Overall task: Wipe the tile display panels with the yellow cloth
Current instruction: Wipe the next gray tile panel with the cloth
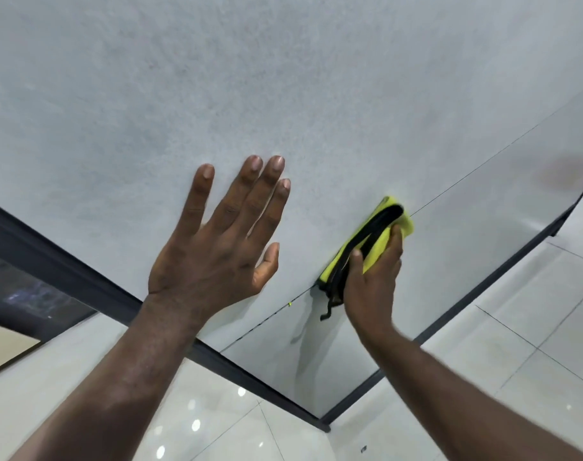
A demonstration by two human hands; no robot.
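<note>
A large pale grey tile display panel [217,94] fills most of the head view, with a thin seam running diagonally across its lower right part. My left hand [217,244] lies flat on the panel, fingers spread, holding nothing. My right hand [371,281] presses a folded yellow cloth [373,244] with black edging against the panel, right on the seam. A black strap end of the cloth dangles below the hand.
A dark metal frame [67,274] borders the panel along its lower left and lower right edges, meeting in a corner at the bottom middle. Beyond it lies a glossy white tiled floor [516,344] with light reflections. A dark panel [24,294] stands at far left.
</note>
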